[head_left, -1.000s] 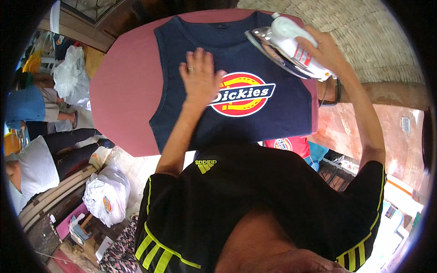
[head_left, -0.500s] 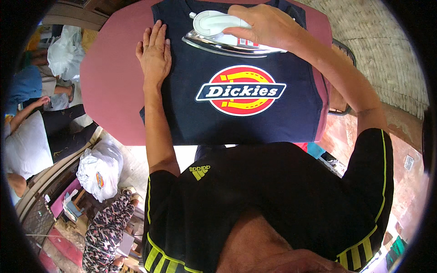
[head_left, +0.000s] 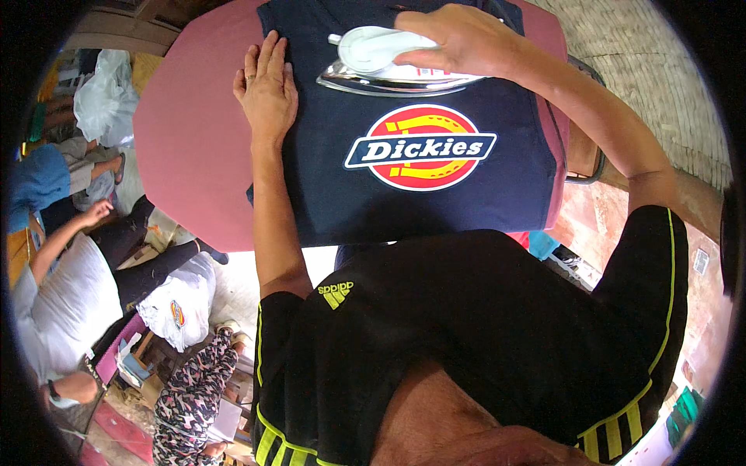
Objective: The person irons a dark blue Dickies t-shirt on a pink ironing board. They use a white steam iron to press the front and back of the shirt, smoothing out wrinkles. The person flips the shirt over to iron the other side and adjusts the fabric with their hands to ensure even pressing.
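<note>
A navy sleeveless shirt point(head_left: 334, 186) with a red, yellow and white round emblem lies spread on a pink padded ironing table point(head_left: 186, 147). My left hand point(head_left: 268, 89) lies flat with fingers together on the shirt's left edge, pressing it down. My right hand point(head_left: 454, 39) grips the handle of a white electric iron point(head_left: 381, 62) with a shiny metal soleplate. The iron rests flat on the upper chest of the shirt, just above the emblem and right beside my left hand.
To the left, below the table, other people sit on the floor among white bags point(head_left: 179, 307) and stacked items point(head_left: 132, 361). A brick-paved floor point(head_left: 645, 85) and a dark chair frame point(head_left: 587, 155) lie to the right of the table.
The iron came down from above the shirt's right side onto the upper chest and slid left. My left hand shifted from the middle of the shirt to its left edge.
</note>
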Demonstrator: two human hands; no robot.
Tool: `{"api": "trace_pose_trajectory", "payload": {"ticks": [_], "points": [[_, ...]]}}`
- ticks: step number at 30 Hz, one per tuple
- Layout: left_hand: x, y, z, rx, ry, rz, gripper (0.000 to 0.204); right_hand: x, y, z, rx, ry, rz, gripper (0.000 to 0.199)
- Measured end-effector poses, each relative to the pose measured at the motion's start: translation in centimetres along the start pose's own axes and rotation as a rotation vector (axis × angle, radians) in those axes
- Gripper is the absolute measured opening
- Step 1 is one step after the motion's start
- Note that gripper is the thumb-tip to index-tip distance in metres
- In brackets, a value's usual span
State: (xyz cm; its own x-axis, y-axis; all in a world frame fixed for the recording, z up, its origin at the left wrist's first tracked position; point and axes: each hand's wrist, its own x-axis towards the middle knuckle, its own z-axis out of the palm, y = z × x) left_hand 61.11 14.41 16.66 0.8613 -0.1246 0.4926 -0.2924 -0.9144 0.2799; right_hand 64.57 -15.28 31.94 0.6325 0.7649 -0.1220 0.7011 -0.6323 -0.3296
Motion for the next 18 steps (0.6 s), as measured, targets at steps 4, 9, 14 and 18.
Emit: {"api": "trace_pose_trajectory", "payload": {"ticks": [4,9,14,18], "points": [[1.3,0.0,-0.3,0.02,-0.015,0.001,0.037,-0.3,0.9,2.2,-0.014,0.087,0.081,0.037],[6.4,-3.3,1.1,0.114,0.031,0.115,0.031,1.7,-1.2,3.8,-0.029,0.3,0.185,0.041],[8.4,-6.1,1.4,-0.103,0.136,0.099,0.026,6.8,-2.4,3.7,0.138,0.598,0.172,0.037],[8.3,-7.3,2.6,-0.481,0.255,0.032,0.022,12.5,-1.1,5.2,0.298,0.633,0.301,0.039]]}}
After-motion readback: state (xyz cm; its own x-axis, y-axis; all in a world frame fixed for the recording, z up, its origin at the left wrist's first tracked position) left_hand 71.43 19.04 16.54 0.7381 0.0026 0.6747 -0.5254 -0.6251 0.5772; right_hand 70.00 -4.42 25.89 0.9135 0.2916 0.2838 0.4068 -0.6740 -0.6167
